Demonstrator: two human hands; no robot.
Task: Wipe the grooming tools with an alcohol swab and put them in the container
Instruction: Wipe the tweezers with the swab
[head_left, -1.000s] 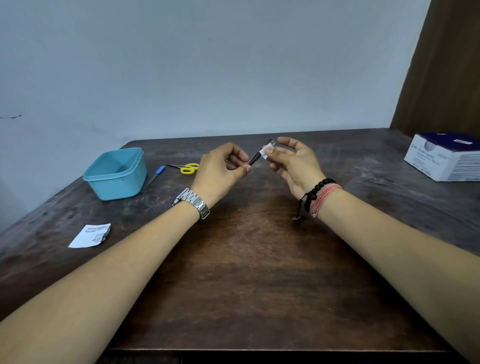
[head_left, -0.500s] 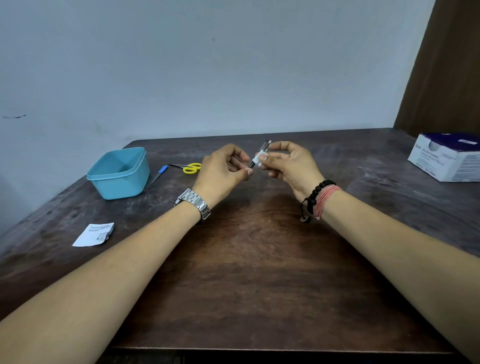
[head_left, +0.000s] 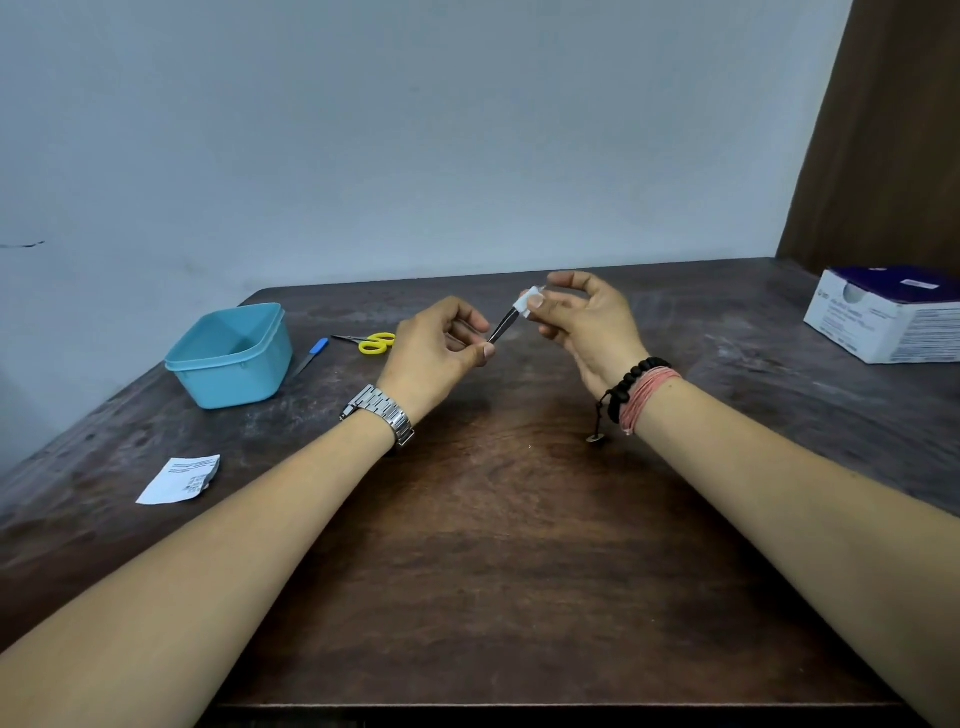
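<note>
While left hand grips tweezers.

On the dark wooden bench, the square turquoise plastic container stands far left, a blue-handled tool, perhaps a nail file, just right of it, yellow-handled scissors further right, a torn white paper wrapper nearer, and a white-and-purple cardboard box far right.

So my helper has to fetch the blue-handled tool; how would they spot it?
Start at the teal container at the table's far left. The blue-handled tool lies just right of it, slimmer than the yellow-handled scissors beyond.
</note>
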